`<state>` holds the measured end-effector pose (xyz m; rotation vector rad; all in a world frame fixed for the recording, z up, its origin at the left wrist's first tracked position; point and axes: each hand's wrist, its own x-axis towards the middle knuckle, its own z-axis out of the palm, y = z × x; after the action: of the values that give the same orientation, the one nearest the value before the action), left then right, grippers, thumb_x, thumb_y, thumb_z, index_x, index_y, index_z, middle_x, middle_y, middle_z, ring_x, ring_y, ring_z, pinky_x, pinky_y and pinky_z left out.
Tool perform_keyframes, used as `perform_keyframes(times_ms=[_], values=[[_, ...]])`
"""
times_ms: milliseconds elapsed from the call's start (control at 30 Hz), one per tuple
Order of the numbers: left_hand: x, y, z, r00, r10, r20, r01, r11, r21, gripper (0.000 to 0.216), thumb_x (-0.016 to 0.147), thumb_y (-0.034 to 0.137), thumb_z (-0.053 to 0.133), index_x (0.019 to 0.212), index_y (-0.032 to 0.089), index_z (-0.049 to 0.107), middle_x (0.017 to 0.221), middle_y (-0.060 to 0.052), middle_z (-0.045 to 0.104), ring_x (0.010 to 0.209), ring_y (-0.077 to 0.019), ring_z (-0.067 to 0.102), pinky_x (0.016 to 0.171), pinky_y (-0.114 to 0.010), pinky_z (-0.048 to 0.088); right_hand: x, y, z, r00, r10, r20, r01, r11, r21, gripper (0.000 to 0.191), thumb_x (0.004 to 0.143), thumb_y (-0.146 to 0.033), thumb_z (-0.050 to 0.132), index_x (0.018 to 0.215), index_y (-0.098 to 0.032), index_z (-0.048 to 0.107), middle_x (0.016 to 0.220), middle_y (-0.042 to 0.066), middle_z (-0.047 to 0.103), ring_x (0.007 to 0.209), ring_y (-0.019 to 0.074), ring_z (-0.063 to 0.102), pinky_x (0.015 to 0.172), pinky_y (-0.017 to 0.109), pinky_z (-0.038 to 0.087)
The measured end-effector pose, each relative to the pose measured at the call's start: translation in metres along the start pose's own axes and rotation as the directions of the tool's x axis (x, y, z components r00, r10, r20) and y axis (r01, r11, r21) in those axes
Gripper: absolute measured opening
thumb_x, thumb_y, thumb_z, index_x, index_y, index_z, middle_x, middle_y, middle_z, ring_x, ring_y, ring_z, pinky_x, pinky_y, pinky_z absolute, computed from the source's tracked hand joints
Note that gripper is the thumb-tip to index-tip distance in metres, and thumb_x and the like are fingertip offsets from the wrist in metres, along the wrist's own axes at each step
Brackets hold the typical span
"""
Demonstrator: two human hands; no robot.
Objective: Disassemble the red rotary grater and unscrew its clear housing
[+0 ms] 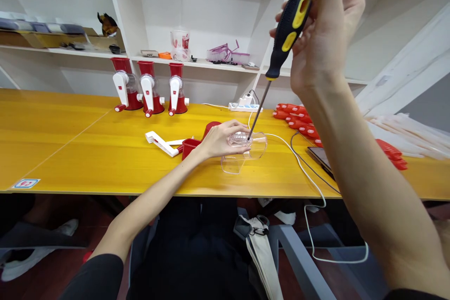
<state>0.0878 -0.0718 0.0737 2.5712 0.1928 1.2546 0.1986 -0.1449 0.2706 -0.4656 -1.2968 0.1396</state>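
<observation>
My right hand (326, 28) is raised high and closed round the black and yellow handle of a screwdriver (286, 37). Its shaft slants down and its tip rests in a clear plastic housing (246, 150) on the yellow table (105, 159). My left hand (223, 138) lies over the left side of that clear housing, fingers curled on it and holding it down. A red plastic part (191, 145) and a white crank handle (161, 143) lie just left of my left hand.
Three red and white hand-crank machines (147, 89) stand at the table's back. A pile of red parts (298, 119) lies at the right, beside a dark tablet (319, 157), a white cable (305, 173) and a power strip (244, 105). Shelves behind hold assorted items.
</observation>
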Motion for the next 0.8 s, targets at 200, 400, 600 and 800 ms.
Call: perform_keyframes(times_ms=[200, 400, 600, 800], values=[[-0.001, 0.000, -0.001, 1.000, 0.004, -0.011, -0.004, 1.000, -0.021, 0.040, 0.079, 0.050, 0.075, 0.110, 0.025, 0.070, 0.119, -0.005, 0.070, 0.101, -0.0208, 0.072, 0.088, -0.038, 0.058, -0.006, 0.003, -0.006, 0.979, -0.190, 0.070, 0.198, 0.972, -0.127, 0.020, 0.082, -0.030, 0.064, 0.079, -0.023, 0.045, 0.063, -0.005, 0.040, 0.055, 0.0077, 0.048, 0.054, 0.025, 0.042], [-0.001, -0.001, -0.001, 1.000, 0.010, -0.013, -0.010, 1.000, -0.022, 0.041, 0.078, 0.049, 0.076, 0.111, 0.024, 0.070, 0.120, -0.005, 0.070, 0.102, -0.0199, 0.071, 0.090, -0.037, 0.058, -0.004, 0.001, -0.012, 0.976, -0.219, 0.019, 0.218, 0.954, -0.206, 0.028, 0.081, -0.033, 0.071, 0.075, -0.023, 0.045, 0.060, -0.005, 0.042, 0.055, 0.0095, 0.054, 0.050, 0.025, 0.046], [0.000, 0.000, -0.001, 1.000, -0.002, -0.010, 0.002, 1.000, -0.016, 0.040, 0.078, 0.049, 0.075, 0.110, 0.025, 0.070, 0.119, -0.005, 0.070, 0.100, -0.0205, 0.072, 0.088, -0.038, 0.058, -0.005, 0.003, -0.012, 0.988, -0.110, 0.105, 0.119, 0.990, -0.078, 0.024, 0.084, -0.040, 0.066, 0.083, -0.017, 0.058, 0.071, -0.002, 0.058, 0.062, 0.0109, 0.062, 0.055, 0.027, 0.053], [-0.001, 0.000, -0.001, 1.000, -0.004, -0.009, 0.004, 1.000, -0.020, 0.041, 0.079, 0.051, 0.074, 0.111, 0.025, 0.070, 0.121, -0.005, 0.070, 0.102, -0.0208, 0.072, 0.088, -0.038, 0.058, -0.010, 0.001, -0.012, 0.982, -0.133, 0.134, 0.145, 0.986, -0.085, 0.015, 0.093, -0.034, 0.048, 0.094, -0.022, 0.057, 0.074, -0.002, 0.065, 0.064, 0.0109, 0.064, 0.055, 0.024, 0.051]])
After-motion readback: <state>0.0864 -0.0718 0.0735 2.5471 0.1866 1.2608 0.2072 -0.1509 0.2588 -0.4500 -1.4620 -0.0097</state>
